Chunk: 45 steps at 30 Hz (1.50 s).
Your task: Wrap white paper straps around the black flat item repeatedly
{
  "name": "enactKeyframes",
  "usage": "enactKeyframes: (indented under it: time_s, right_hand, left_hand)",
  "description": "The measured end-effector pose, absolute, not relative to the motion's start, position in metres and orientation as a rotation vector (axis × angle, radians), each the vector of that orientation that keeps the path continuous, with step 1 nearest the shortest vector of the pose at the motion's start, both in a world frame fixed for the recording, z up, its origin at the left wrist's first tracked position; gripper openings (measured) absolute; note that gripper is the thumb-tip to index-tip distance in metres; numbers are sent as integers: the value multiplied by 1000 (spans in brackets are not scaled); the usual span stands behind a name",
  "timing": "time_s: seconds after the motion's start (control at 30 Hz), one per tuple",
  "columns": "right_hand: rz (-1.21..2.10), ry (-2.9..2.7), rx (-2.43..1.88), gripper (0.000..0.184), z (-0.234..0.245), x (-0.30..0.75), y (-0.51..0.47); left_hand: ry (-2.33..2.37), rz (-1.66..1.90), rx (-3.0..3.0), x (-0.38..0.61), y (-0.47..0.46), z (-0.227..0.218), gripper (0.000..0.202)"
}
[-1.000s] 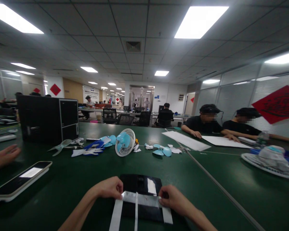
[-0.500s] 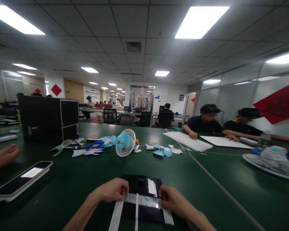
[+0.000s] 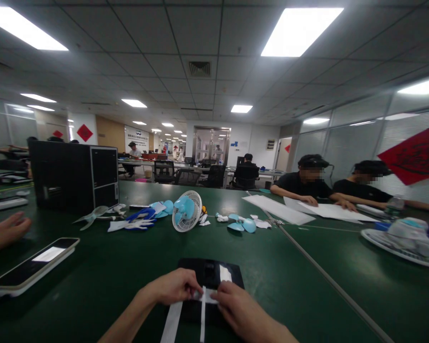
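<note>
A flat black device (image 3: 210, 274) lies on the green table (image 3: 103, 271) close to the near edge. White strips (image 3: 173, 321) run down over its front. My left hand (image 3: 173, 287) and my right hand (image 3: 234, 305) are both closed in a pinch, meeting over a small white strip (image 3: 209, 295) on the device's middle. The right hand covers the device's lower right part.
A phone (image 3: 34, 264) lies at the left, with another person's hand (image 3: 5, 231) beyond it. A small blue-and-white fan (image 3: 186, 211), blue fan blades (image 3: 241, 224), gloves (image 3: 136, 220) and a black computer case (image 3: 75, 176) stand farther back. Two people handle white sheets (image 3: 329, 212) at the right.
My right hand has moved left across the device to meet my left hand, and the gap between them has closed. The wide strip stretched between them is no longer visible.
</note>
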State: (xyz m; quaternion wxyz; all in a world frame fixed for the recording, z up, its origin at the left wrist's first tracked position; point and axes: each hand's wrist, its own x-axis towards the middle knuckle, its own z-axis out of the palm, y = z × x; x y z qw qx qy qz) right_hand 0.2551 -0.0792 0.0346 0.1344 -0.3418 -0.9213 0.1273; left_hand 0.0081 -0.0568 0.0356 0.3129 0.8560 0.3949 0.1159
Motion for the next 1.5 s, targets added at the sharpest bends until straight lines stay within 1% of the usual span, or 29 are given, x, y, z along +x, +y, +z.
enactKeyframes:
  time_s: [0.2, 0.37, 0.5, 0.57, 0.63, 0.73, 0.83, 0.93, 1.1, 1.33, 1.5]
  right_hand:
    - [182, -2748, -1041, 33, 20, 237, -80]
    - [158, -2799, -900, 34, 11, 244, -87]
    - [203, -2842, -742, 38, 12, 249, -92]
    - [238, -2847, -705, 36, 15, 249, -92]
    - [282, -2829, -724, 37, 16, 247, -91]
    - [324, -2780, -823, 45, 16, 242, -89]
    - [348, -2764, -861, 49, 17, 238, -88]
    - [411, -2757, -828, 45, 25, 240, -90]
    - [540, -2717, -847, 32, 46, 257, -92]
    - [566, -2669, -947, 33, 47, 282, -75]
    - [648, -2607, -1070, 26, 45, 296, -62]
  left_hand:
    - [1062, 325, 2255, 8, -52, 26, 28]
    - [1058, 354, 2246, 7, -48, 17, 39]
    - [1067, 347, 2229, 6, -48, 18, 42]
    - [1079, 346, 2233, 7, -49, 21, 40]
    - [1092, 361, 2246, 9, -51, 24, 33]
    - [1139, 379, 2228, 14, -52, 23, 23]
    - [1195, 381, 2223, 17, -50, 17, 19]
    - [1215, 374, 2230, 18, -49, 16, 17]
    - [1314, 293, 2188, 12, -54, 28, 15]
    - [1358, 182, 2143, -11, -56, 36, 18]
    - [1350, 172, 2128, -15, -55, 38, 16]
